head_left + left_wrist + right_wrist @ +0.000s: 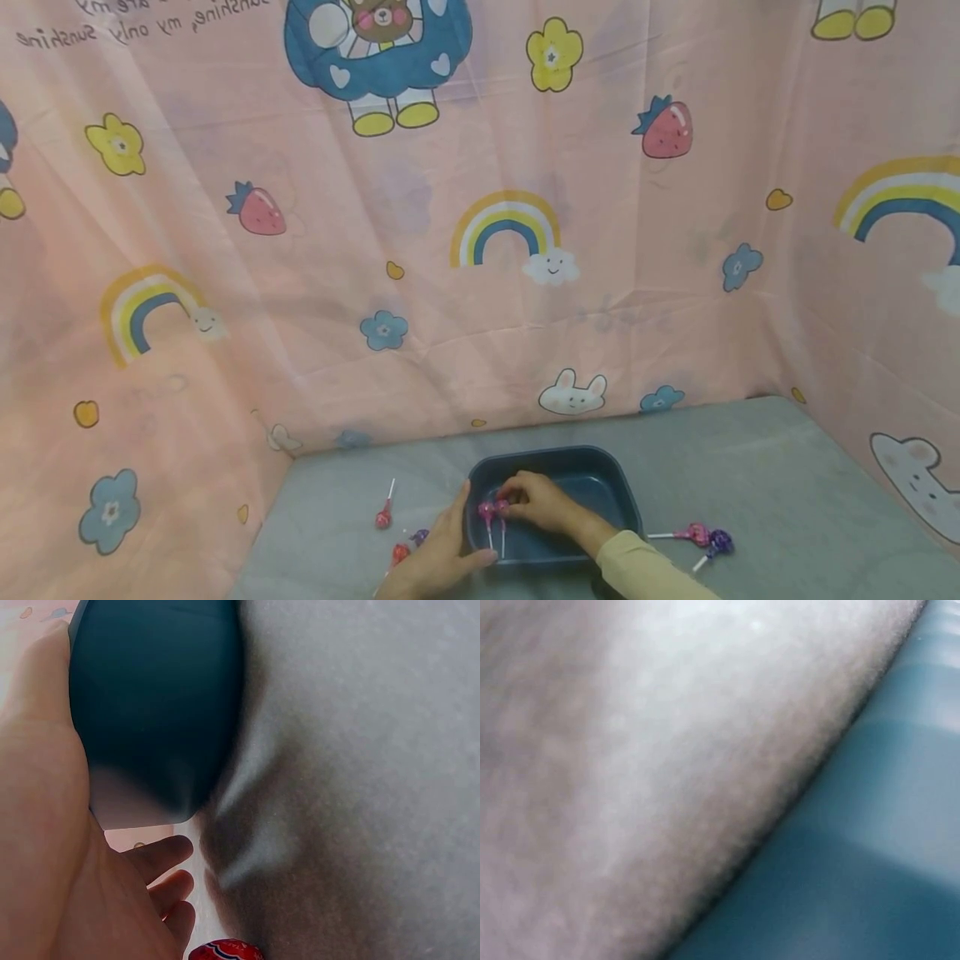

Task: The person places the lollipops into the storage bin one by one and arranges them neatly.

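Note:
A dark blue rectangular tray (555, 454) stands on the grey table. Inside its left end, two pink lollipops lie side by side, heads away from me and white sticks toward me: a left lollipop (486, 512) and a right lollipop (503, 533). The thumb and fingertips of my right hand (543, 502) pinch the head of the right one. My left hand (442, 546) rests against the tray's near left corner, thumb at the near rim and a straight finger along the left side. In the left wrist view, the other fingers (174, 889) hang loosely beside the tray wall.
Left of the tray lie a red lollipop (383, 517), an orange-red lollipop (400, 553) and a purple lollipop (420, 537), the last two close to my left hand. To its right are a pink lollipop (697, 534) and a purple lollipop (720, 543). A printed pink curtain (322, 275) hangs behind.

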A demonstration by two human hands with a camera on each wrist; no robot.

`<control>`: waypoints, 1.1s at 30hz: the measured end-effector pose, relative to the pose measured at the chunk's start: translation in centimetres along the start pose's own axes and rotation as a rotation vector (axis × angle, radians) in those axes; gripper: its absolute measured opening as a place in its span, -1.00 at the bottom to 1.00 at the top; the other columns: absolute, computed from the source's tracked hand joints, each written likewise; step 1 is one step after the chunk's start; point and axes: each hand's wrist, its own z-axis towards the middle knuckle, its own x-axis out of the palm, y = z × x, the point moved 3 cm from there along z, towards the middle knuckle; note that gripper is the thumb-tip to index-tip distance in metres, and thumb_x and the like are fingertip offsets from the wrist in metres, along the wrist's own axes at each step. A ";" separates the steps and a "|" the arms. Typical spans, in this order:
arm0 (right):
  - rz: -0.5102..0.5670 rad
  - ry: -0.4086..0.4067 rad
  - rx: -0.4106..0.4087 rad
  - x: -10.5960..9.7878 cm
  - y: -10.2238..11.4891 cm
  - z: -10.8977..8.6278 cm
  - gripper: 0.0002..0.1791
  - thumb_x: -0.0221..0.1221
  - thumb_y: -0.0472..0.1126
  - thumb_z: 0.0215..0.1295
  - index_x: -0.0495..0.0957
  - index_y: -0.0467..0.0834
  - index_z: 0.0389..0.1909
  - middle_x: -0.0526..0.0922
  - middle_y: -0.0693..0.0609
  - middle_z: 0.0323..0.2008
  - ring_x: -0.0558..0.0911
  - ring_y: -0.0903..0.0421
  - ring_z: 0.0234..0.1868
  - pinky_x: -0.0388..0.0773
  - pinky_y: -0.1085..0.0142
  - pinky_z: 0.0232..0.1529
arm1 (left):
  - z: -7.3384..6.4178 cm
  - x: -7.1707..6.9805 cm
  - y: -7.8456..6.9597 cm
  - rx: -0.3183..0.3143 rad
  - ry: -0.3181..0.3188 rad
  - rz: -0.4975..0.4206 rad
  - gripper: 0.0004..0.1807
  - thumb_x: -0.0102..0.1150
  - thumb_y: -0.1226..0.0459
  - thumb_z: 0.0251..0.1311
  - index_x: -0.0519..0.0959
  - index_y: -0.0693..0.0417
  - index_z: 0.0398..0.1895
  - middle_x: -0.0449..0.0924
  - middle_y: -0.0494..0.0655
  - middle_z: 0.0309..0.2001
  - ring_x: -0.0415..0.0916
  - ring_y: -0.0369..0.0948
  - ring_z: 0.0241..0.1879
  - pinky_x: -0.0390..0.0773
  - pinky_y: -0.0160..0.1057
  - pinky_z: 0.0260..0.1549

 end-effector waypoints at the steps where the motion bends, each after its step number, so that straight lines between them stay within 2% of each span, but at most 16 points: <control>1: 0.002 0.000 0.003 0.0 0.0 0.0 -0.74 0.28 -0.09 0.14 0.65 -0.11 -0.19 0.56 -0.02 -0.35 0.40 0.39 -0.45 0.39 0.49 -0.44 | 0.0 0.0 0.0 -0.003 0.000 -0.004 0.13 0.09 -0.23 0.13 -0.43 -0.10 0.50 -0.05 0.35 0.44 0.01 0.24 0.41 0.23 0.31 0.22; 6: 0.012 0.006 0.010 0.0 -0.1 0.1 -0.74 0.28 -0.08 0.14 0.64 -0.12 -0.18 0.57 -0.02 -0.34 0.41 0.38 -0.45 0.40 0.49 -0.44 | 0.2 0.1 0.4 -0.010 -0.001 -0.004 0.13 0.08 -0.24 0.12 -0.45 -0.15 0.50 -0.05 0.34 0.45 0.02 0.23 0.41 0.23 0.31 0.21; 15: 0.016 0.014 0.011 0.0 -0.3 0.2 -0.72 0.28 -0.09 0.14 0.64 -0.12 -0.16 0.57 -0.03 -0.34 0.42 0.37 -0.44 0.40 0.49 -0.43 | 0.3 0.1 0.4 -0.008 -0.008 0.004 0.13 0.08 -0.24 0.12 -0.42 -0.11 0.50 -0.02 0.37 0.43 0.04 0.24 0.39 0.21 0.31 0.23; 33: 0.026 0.010 -0.029 -0.1 0.0 0.0 -0.70 0.28 -0.12 0.15 0.62 -0.17 -0.13 0.61 -0.06 -0.32 0.44 0.39 -0.43 0.43 0.50 -0.41 | 0.3 0.3 0.7 -0.022 -0.001 0.005 0.13 0.08 -0.25 0.12 -0.41 -0.13 0.50 -0.01 0.36 0.43 0.05 0.23 0.40 0.23 0.31 0.21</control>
